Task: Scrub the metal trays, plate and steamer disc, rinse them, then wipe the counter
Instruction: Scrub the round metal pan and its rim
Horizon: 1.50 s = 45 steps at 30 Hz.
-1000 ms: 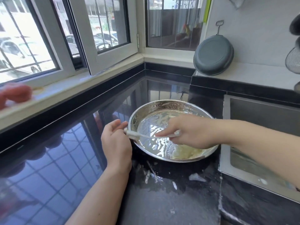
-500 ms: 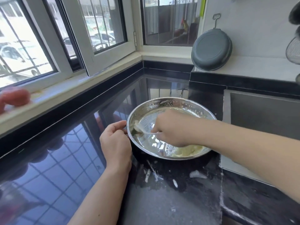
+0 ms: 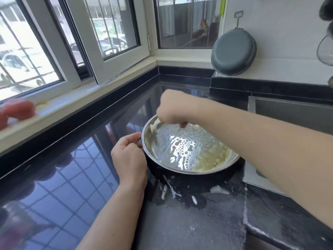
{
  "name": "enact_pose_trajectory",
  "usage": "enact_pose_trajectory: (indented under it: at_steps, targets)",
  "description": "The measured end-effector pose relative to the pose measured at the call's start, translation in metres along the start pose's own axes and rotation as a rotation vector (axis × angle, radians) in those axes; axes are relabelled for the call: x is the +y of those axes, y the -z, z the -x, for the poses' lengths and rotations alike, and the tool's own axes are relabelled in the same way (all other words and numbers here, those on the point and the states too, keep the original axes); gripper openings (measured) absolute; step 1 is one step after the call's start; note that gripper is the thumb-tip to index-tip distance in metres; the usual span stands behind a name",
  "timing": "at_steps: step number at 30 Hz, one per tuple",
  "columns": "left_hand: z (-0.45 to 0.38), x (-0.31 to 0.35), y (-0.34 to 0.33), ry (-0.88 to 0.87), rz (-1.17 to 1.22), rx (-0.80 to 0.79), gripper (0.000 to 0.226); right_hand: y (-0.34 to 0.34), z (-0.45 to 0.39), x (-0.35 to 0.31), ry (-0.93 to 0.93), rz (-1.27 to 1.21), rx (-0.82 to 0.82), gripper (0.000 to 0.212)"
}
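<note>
Two hands on one job, head view only. Round metal tray point(image 3: 189, 150) sits on the black worktop point(image 3: 63, 186), just left of the sink point(image 3: 292, 112), its inside wet with soapy bubbles and yellowish foam along the near and left wall.

Left hand point(image 3: 128, 156) is at the tray's left rim, fingers curled with the tips touching the rim edge; whether they actually pinch it, cannot tell.

Right hand point(image 3: 173, 109) reaches across from the sink side, over the tray's far-left rim, fingers curled into a fist round a thin pale handle of a brush point(image 3: 180, 129); only a blurred stub shows below the hand, head of the tool hidden.

White suds streaks point(image 3: 169, 190) lie on the worktop just in front of the tray; a small foam blob point(image 3: 218, 190) is near the sink corner.

Grey round pan point(image 3: 234, 54) leans upright against the white wall behind the sink. Wire strainer point(image 3: 325, 51) hangs at the right edge. Red blurred object point(image 3: 18, 110) rests on the window sill at far left.
</note>
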<state>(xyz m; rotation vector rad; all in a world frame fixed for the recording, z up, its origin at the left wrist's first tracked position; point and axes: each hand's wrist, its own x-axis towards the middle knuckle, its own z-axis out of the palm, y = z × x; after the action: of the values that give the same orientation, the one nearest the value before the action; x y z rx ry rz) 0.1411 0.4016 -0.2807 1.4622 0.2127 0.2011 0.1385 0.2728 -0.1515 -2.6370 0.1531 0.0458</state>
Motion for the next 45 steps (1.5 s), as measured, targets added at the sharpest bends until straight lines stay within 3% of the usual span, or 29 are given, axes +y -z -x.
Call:
enact_pose_trajectory:
  at_steps: [4,6,12,16,19,21,25,28,31,35,39,45]
  targets:
    - [-0.002,-0.002,0.002,-0.004,0.016,0.015,0.046,0.011,0.000,-0.033,0.011,0.063,-0.355,0.018]
    - [-0.002,-0.001,0.002,-0.003,0.015,0.016,0.046,0.015,-0.007,-0.042,-0.049,0.105,-0.437,0.017]
    - [-0.002,-0.002,0.003,-0.003,0.055,-0.020,0.046,0.008,-0.034,-0.055,-0.075,0.305,-0.234,0.028]
    - [-0.006,-0.004,0.001,0.007,0.067,-0.004,0.042,0.006,0.001,-0.058,0.006,0.305,-0.330,0.018]
    - [-0.006,-0.005,0.001,0.005,0.036,-0.014,0.034,0.009,0.056,-0.036,0.146,0.474,-0.309,0.024]
    - [-0.010,-0.007,0.001,-0.011,0.012,-0.058,0.028,0.013,0.090,-0.014,0.201,0.586,-0.259,0.014]
    - [-0.017,-0.010,0.006,-0.005,-0.167,-0.133,0.023,0.035,0.132,0.029,0.130,0.689,-0.361,0.022]
    - [-0.024,-0.004,0.003,0.029,-0.387,-0.275,0.004,0.053,0.146,0.056,0.024,0.611,-0.387,0.026]
    - [-0.011,0.008,-0.001,0.069,-0.475,-0.364,0.018,0.061,0.153,0.072,-0.069,0.528,-0.308,0.019]
    - [0.023,0.015,0.004,-0.085,-0.245,-0.230,0.020,0.055,0.168,0.081,-0.118,0.361,-0.076,0.052]
    - [0.050,0.017,0.006,-0.258,-0.171,-0.122,0.017,0.026,0.183,0.077,-0.029,0.225,-0.002,0.043]
    - [0.060,0.009,0.010,-0.293,-0.112,-0.042,0.020,-0.025,0.174,0.035,0.092,0.024,-0.056,0.037]
